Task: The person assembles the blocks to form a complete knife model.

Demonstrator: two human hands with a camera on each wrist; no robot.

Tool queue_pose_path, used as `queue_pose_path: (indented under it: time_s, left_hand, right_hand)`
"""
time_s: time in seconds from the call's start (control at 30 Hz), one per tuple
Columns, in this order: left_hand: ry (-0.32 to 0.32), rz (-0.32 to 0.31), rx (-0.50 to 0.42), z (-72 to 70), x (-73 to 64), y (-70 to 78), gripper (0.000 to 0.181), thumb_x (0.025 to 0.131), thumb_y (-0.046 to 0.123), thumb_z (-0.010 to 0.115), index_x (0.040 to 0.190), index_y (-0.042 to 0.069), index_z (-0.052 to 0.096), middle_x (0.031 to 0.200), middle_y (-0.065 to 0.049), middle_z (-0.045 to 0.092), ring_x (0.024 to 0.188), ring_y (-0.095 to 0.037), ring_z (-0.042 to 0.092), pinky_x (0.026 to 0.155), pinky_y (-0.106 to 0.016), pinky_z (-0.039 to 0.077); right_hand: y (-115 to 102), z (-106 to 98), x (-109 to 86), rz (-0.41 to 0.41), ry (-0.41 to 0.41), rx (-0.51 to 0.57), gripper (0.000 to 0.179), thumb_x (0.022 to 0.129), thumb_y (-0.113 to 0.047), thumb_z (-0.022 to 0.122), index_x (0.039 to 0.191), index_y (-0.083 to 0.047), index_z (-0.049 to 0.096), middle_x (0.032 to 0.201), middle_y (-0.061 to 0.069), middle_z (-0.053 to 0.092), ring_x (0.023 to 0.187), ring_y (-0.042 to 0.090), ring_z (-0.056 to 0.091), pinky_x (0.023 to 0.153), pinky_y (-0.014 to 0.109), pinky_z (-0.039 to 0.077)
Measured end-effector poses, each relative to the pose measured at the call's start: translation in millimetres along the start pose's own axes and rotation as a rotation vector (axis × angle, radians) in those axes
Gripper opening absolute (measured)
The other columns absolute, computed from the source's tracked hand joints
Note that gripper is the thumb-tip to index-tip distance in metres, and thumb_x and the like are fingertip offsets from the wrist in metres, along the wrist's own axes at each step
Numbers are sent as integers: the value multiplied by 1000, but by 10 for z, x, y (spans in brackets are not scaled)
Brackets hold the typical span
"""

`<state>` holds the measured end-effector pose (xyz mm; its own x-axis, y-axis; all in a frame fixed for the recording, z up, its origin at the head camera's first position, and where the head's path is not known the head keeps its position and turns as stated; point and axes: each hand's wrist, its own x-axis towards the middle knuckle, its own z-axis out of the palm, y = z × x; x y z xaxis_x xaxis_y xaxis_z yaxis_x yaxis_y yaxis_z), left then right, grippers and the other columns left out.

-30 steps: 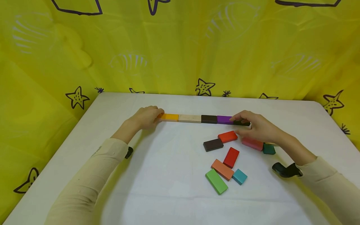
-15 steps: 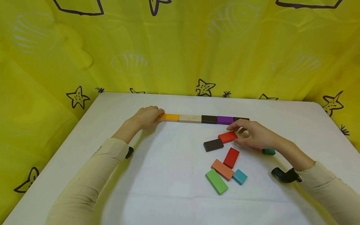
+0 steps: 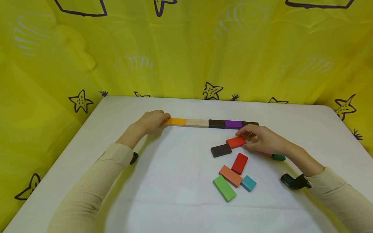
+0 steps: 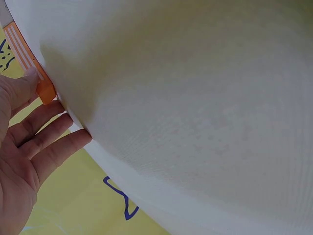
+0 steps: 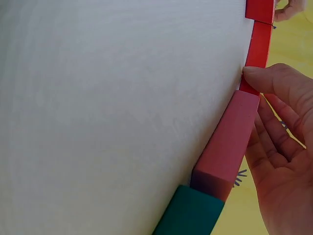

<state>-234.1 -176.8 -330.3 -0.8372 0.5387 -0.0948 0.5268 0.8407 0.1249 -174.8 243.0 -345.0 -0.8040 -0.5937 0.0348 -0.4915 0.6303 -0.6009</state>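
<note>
At the back of the table, my left hand (image 3: 152,122) pinches the left end of an orange block (image 3: 177,122), thumb on its near side in the left wrist view. The orange block starts an end-to-end row with a pale wooden block (image 3: 197,123), a black block (image 3: 217,124), a purple block (image 3: 233,124) and a dark block (image 3: 250,123). In front of the row's right end, my right hand (image 3: 266,139) pinches a flat red block (image 3: 234,142) at its right end. The right wrist view shows that thumb on the red block (image 5: 259,46), beside a pink block (image 5: 227,137).
A dark brown block (image 3: 221,150) touches the red one. Nearer lie a second red block (image 3: 240,163), a salmon block (image 3: 230,176), a light green block (image 3: 224,188) and a turquoise block (image 3: 248,183). A dark green block (image 3: 278,157) lies below the right wrist.
My right hand has let go of the dark block at the row's right end and come nearer, onto the red block. My left hand has stayed on the orange block.
</note>
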Motion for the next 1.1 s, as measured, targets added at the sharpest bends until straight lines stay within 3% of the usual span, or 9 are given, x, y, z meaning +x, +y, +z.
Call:
queue_pose_path:
  time_s: [0.17, 0.6, 0.8, 1.1]
  left_hand:
    - [-1, -4, -2, 3, 1, -6, 29, 101, 13, 63, 128, 4, 65, 110, -14, 66, 95, -30, 61, 83, -47, 54]
    - [-6, -3, -1, 17, 17, -22, 30, 101, 14, 63, 129, 4, 65, 111, -14, 67, 95, -29, 61, 82, -45, 54]
    - [0, 0, -6, 18, 17, -21, 30, 101, 13, 63, 129, 4, 65, 110, -14, 67, 93, -29, 61, 82, -45, 54]
    - [8, -3, -4, 19, 6, -12, 30, 101, 13, 63, 129, 4, 65, 108, -14, 66, 92, -29, 60, 81, -45, 54]
  right_hand:
    - [5, -1, 3, -7, 16, -24, 34, 85, -5, 83, 116, -6, 69, 108, -2, 67, 100, 19, 59, 87, 31, 54]
    - [-57, -12, 65, -15, 66, -24, 32, 86, -6, 82, 115, -4, 70, 108, 1, 69, 100, 18, 61, 89, 29, 53]
    - [-89, 21, 118, -4, 81, -13, 32, 85, -4, 81, 115, -3, 70, 108, 3, 69, 99, 19, 60, 91, 34, 53]
    - [-148, 69, 208, 10, 96, -23, 32, 84, -2, 81, 114, -1, 69, 109, 8, 69, 99, 22, 61, 88, 30, 54]
